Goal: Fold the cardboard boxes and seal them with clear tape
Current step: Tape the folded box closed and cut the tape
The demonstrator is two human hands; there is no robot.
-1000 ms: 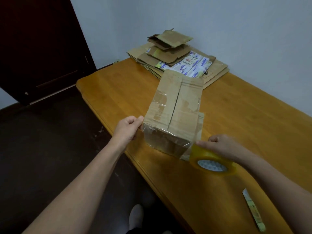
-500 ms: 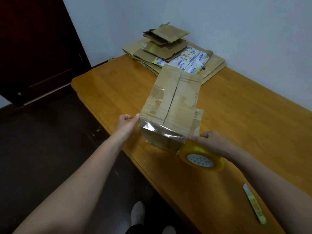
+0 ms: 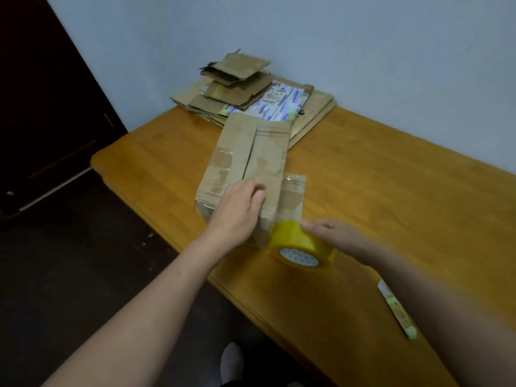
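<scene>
Sealing step: left hand (image 3: 240,210), fingers flat, presses the box (image 3: 251,152) top; right hand (image 3: 337,237) grips the tape roll (image 3: 296,243) beside it. Next, likely: cutting free.

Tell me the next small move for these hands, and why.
Probably draw the tape roll up along the top seam: the right hand grips it at the near corner of the box, the left hand presses the top, and the seam gapes open.

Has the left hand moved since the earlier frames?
Yes. The left hand has shifted right, from the near left corner of the cardboard box onto its top face.
</scene>
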